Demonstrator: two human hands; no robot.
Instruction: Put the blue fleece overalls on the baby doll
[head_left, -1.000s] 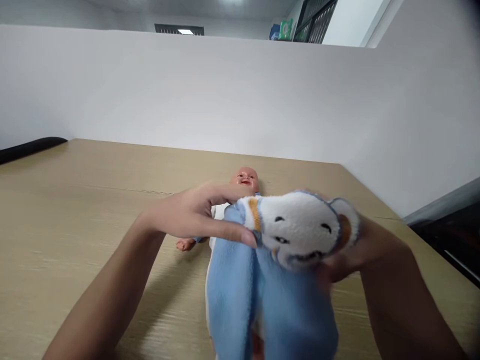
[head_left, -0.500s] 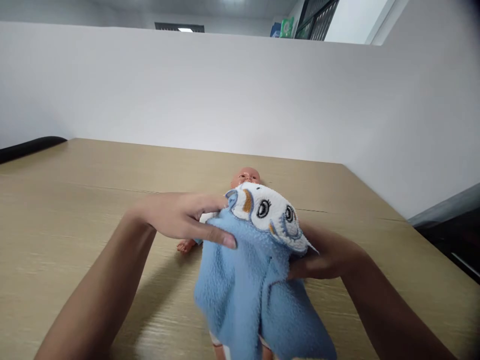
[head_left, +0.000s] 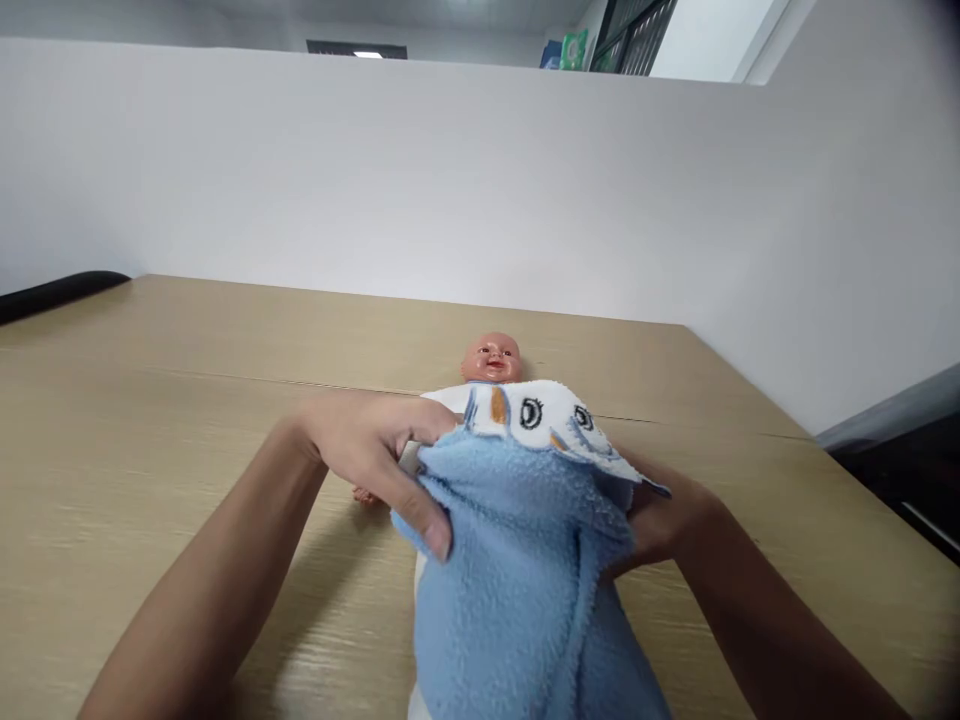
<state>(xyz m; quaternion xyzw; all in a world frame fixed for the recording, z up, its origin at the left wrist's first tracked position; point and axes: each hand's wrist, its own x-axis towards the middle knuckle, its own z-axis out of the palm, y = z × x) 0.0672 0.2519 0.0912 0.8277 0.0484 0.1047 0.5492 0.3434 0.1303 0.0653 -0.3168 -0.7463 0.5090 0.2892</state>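
A light blue fleecy cloth (head_left: 510, 570) with a white embroidered animal face hangs between my hands, draped over a baby doll's body. The doll's head (head_left: 491, 358) shows above it, face up on the table. My left hand (head_left: 382, 450) grips the cloth's left edge, its thumb in front and the fingers behind, partly hidden. On the other side, my right hand (head_left: 660, 515) holds the cloth from beneath, most of its fingers covered. White clothing shows at the doll's shoulder, and one small doll hand (head_left: 365, 494) pokes out below my left wrist.
A wide wood-grain table (head_left: 187, 440) stretches to a white partition wall (head_left: 420, 180). A black curved object (head_left: 64, 293) sits at the far left edge. Dark furniture (head_left: 900, 460) stands beyond the table's right side.
The cloth's upper edge has dropped lower and turned flatter, uncovering the doll's whole face and neckline. My left hand has shifted slightly right, and my right hand has moved a little outward.
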